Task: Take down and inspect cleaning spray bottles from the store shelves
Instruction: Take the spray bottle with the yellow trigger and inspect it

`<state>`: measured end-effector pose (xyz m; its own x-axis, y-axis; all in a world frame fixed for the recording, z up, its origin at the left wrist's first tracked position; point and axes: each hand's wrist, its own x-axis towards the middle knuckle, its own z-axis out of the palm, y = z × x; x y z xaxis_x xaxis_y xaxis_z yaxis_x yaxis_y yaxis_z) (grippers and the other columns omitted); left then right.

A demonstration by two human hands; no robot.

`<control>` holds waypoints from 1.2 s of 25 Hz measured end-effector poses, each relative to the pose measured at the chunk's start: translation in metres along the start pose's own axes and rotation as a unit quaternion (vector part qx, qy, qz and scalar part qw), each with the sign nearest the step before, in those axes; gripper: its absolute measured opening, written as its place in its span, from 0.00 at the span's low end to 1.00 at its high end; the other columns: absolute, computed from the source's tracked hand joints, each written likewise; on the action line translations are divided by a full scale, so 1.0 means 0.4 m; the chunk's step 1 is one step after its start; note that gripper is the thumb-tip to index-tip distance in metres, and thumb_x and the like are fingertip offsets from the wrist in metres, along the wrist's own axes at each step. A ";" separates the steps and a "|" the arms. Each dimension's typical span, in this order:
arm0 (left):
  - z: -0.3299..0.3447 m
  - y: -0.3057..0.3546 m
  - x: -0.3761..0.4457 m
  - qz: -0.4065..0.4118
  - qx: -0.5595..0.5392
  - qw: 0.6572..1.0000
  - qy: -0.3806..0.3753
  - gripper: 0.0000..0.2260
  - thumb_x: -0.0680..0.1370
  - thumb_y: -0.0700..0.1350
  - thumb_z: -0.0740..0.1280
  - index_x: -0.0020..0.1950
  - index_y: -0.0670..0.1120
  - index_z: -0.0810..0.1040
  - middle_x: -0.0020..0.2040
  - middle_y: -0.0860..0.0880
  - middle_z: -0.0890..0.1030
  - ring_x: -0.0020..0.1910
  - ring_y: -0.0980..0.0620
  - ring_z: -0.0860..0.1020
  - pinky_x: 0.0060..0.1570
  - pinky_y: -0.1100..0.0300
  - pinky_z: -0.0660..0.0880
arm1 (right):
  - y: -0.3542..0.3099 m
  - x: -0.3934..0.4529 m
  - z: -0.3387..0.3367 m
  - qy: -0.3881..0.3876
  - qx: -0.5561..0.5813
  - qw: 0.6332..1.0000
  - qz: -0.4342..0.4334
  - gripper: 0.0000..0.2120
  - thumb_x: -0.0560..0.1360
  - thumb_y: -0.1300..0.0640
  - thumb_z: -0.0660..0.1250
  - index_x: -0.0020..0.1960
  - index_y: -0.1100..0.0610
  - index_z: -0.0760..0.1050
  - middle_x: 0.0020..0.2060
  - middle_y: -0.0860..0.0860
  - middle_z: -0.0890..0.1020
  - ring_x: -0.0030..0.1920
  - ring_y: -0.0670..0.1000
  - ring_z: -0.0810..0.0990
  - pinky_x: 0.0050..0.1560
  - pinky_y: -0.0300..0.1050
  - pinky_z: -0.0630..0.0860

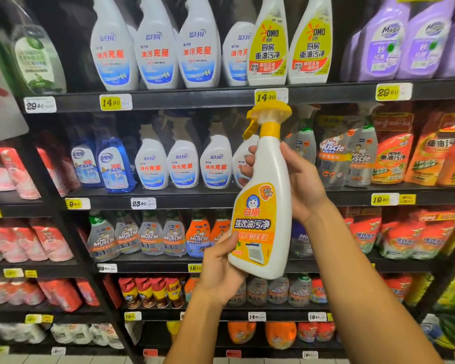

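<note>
Head view: both hands grasp a white spray bottle with a yellow trigger, held tilted in front of the shelves. The left hand grips its lower corner; the right hand wraps its upper body from behind, label facing the camera.

Both forearms are bare to the frame's edge, and the hands wear nothing.

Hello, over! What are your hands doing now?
Both hands, left hand low, right hand high, grip white spray bottle. Upright, label facing. Nothing blocking.
</note>
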<state>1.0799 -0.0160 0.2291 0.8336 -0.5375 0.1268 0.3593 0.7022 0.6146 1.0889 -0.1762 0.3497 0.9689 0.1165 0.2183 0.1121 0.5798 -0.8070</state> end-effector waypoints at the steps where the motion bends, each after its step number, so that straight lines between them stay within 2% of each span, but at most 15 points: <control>1: 0.004 -0.004 0.005 0.003 0.002 1.000 -0.003 0.26 0.61 0.45 0.83 0.58 0.42 0.84 0.57 0.41 0.83 0.54 0.44 0.83 0.53 0.45 0.80 | -0.006 0.004 0.004 0.014 -0.015 1.000 -0.007 0.21 0.76 0.47 0.62 0.60 0.61 0.79 0.51 0.59 0.85 0.49 0.58 0.85 0.58 0.57 0.79; 3: 0.006 -0.009 0.011 0.026 0.069 0.997 0.001 0.23 0.72 0.46 0.74 0.67 0.46 0.77 0.63 0.43 0.80 0.59 0.44 0.80 0.64 0.36 0.71 | -0.012 0.013 0.015 0.061 -0.098 0.993 -0.027 0.17 0.76 0.49 0.65 0.57 0.59 0.79 0.47 0.57 0.86 0.46 0.56 0.86 0.52 0.53 0.82; 5: 0.007 -0.011 0.012 0.041 0.126 0.991 0.007 0.23 0.76 0.51 0.69 0.71 0.50 0.72 0.68 0.44 0.76 0.63 0.44 0.77 0.65 0.30 0.68 | -0.010 0.024 0.030 0.110 -0.201 0.972 -0.055 0.12 0.76 0.52 0.69 0.54 0.58 0.80 0.45 0.54 0.87 0.45 0.53 0.85 0.45 0.48 0.82; 8: 0.009 -0.015 0.003 0.038 0.124 0.991 -0.022 0.36 0.70 0.61 0.74 0.74 0.50 0.68 0.70 0.42 0.74 0.68 0.39 0.73 0.63 0.32 0.70 | 0.004 0.033 0.044 0.160 -0.264 0.947 -0.093 0.08 0.73 0.51 0.74 0.48 0.54 0.81 0.38 0.46 0.87 0.36 0.47 0.86 0.31 0.38 0.79; 10: 0.014 -0.016 0.002 0.032 0.136 0.990 -0.016 0.40 0.67 0.61 0.76 0.74 0.48 0.66 0.69 0.41 0.75 0.67 0.37 0.74 0.61 0.33 0.72 | 0.010 0.037 0.044 0.153 -0.297 0.937 -0.107 0.06 0.73 0.48 0.74 0.45 0.50 0.80 0.33 0.41 0.85 0.33 0.42 0.85 0.27 0.33 0.76; 12: 0.016 -0.015 0.003 0.027 0.137 0.990 -0.015 0.39 0.68 0.59 0.76 0.74 0.47 0.68 0.69 0.41 0.76 0.67 0.37 0.75 0.59 0.34 0.74 | 0.006 0.037 0.042 0.126 -0.320 0.934 -0.102 0.08 0.73 0.46 0.72 0.46 0.50 0.81 0.34 0.41 0.86 0.35 0.41 0.85 0.28 0.32 0.76; 14: 0.016 -0.008 0.003 0.015 0.111 0.993 -0.031 0.33 0.72 0.60 0.73 0.72 0.48 0.71 0.68 0.40 0.76 0.66 0.37 0.75 0.57 0.35 0.76 | -0.002 0.035 0.036 0.095 -0.314 0.942 -0.078 0.11 0.77 0.46 0.69 0.51 0.54 0.82 0.40 0.47 0.87 0.39 0.45 0.86 0.32 0.35 0.79; 16: 0.011 0.003 0.001 0.004 0.081 0.995 -0.053 0.25 0.77 0.62 0.64 0.69 0.50 0.76 0.67 0.42 0.77 0.64 0.37 0.77 0.55 0.37 0.77 | -0.008 0.033 0.026 0.063 -0.296 0.952 -0.053 0.11 0.80 0.49 0.66 0.56 0.54 0.81 0.47 0.52 0.87 0.47 0.51 0.86 0.43 0.44 0.83; 18: 0.004 0.010 0.002 0.006 0.061 0.997 -0.044 0.24 0.79 0.63 0.57 0.67 0.51 0.78 0.65 0.43 0.79 0.62 0.39 0.78 0.50 0.40 0.79 | -0.006 0.032 0.018 0.050 -0.286 0.955 -0.051 0.11 0.79 0.53 0.67 0.61 0.51 0.78 0.53 0.54 0.86 0.52 0.57 0.85 0.51 0.52 0.83; 21: -0.005 0.013 0.010 0.024 0.025 0.999 -0.006 0.23 0.80 0.62 0.55 0.65 0.50 0.80 0.63 0.43 0.81 0.60 0.41 0.80 0.48 0.44 0.80 | 0.006 0.030 0.017 0.061 -0.299 0.949 -0.077 0.18 0.77 0.54 0.71 0.66 0.51 0.74 0.53 0.55 0.85 0.49 0.58 0.86 0.50 0.54 0.83; 26: -0.010 0.019 0.012 0.055 0.025 0.998 0.031 0.22 0.80 0.60 0.57 0.65 0.48 0.79 0.64 0.41 0.80 0.62 0.41 0.79 0.52 0.46 0.79 | 0.014 0.026 0.028 0.059 -0.294 0.949 -0.094 0.18 0.76 0.54 0.71 0.65 0.49 0.74 0.47 0.50 0.87 0.46 0.55 0.87 0.45 0.51 0.84; 30: -0.004 0.031 -0.001 0.089 0.092 0.990 0.053 0.22 0.80 0.60 0.56 0.62 0.51 0.81 0.62 0.44 0.81 0.61 0.44 0.80 0.52 0.48 0.80 | 0.026 0.030 0.033 0.049 -0.291 0.951 -0.089 0.18 0.78 0.55 0.68 0.67 0.53 0.73 0.46 0.52 0.87 0.46 0.54 0.87 0.44 0.47 0.84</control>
<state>1.0847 -0.0061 0.2354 0.9198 -0.3535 0.1702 0.1276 0.6798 0.7223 1.0988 -0.1583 0.3512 0.9359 -0.0339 0.3506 0.3517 0.0347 -0.9355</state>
